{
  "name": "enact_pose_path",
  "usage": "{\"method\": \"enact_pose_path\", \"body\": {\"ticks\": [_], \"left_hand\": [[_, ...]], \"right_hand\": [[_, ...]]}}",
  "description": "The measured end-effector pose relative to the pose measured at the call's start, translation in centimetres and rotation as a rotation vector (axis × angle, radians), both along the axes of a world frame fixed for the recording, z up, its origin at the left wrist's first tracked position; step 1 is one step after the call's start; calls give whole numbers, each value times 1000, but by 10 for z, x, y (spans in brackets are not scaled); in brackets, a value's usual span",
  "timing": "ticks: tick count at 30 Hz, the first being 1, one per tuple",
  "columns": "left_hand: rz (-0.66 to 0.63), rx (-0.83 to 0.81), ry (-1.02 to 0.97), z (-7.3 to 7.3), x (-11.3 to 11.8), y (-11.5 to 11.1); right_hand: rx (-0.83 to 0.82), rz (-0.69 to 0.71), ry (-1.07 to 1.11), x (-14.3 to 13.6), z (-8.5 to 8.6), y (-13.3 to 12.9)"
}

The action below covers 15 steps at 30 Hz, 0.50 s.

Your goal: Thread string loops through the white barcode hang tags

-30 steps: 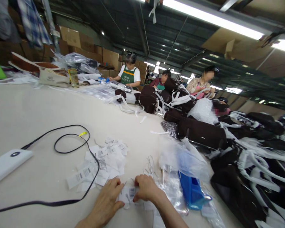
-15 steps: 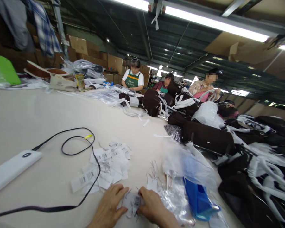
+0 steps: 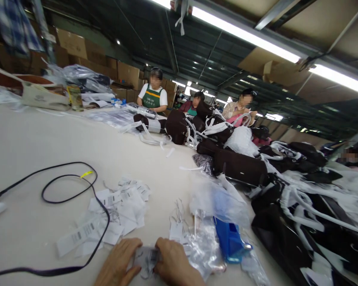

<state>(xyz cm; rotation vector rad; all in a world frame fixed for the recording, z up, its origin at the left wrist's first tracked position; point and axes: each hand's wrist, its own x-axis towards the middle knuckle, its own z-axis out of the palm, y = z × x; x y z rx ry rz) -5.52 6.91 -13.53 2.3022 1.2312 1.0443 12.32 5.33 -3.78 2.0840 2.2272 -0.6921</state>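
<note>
My left hand and my right hand are at the bottom middle, just above the cream tabletop. Between them, pinched at its two sides, is a white barcode tag with dark loops of string on it. Blur hides whether it is one tag or a small stack. Just beyond my left hand lies a loose pile of white barcode tags. More tags with strings lie past my right hand, alongside crinkled clear plastic bags and a blue tape dispenser.
A black cable loops over the table on the left. Dark brown bags with white-wrapped straps heap along the right. Co-workers stand across the table, one in a green apron. A beige bag lies far left.
The view has turned to the right, so everything sits further left in the picture. Both hands keep their hold on the barcode tag, and my right fingers now cover more of its right side.
</note>
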Motion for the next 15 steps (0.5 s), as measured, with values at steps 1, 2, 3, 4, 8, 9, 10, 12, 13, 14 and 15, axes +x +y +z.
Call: {"method": "enact_pose_path", "body": {"ticks": [1, 2, 3, 4, 8, 9, 10, 12, 13, 14, 15], "left_hand": [[2, -7, -9, 0, 0, -1], [5, -21, -9, 2, 0, -1], [8, -41, -2, 4, -1, -1], [6, -67, 12, 7, -1, 0], [-94, -246, 139, 29, -1, 7], [-126, -291, 176, 35, 0, 9], [-150, -326, 206, 41, 2, 11], [-175, -367, 261, 49, 4, 13], [-180, -374, 286, 50, 5, 13], [-185, -373, 306, 51, 6, 14], [-189, -365, 316, 52, 6, 14]], "right_hand": [[9, -4, 9, -1, -1, -3], [20, -8, 17, -2, -1, -6], [30, -15, 27, -3, -1, -8], [34, -25, 44, -3, 0, -10], [-4, -72, 114, -3, 2, -12], [-11, -83, 112, -3, 1, -12], [-12, -90, 100, -2, -1, -11], [-9, -94, 69, -1, -9, -9], [-6, -91, 55, -1, -13, -8], [5, -83, 39, -1, -16, -7], [27, -71, 26, -1, -19, -6]]}}
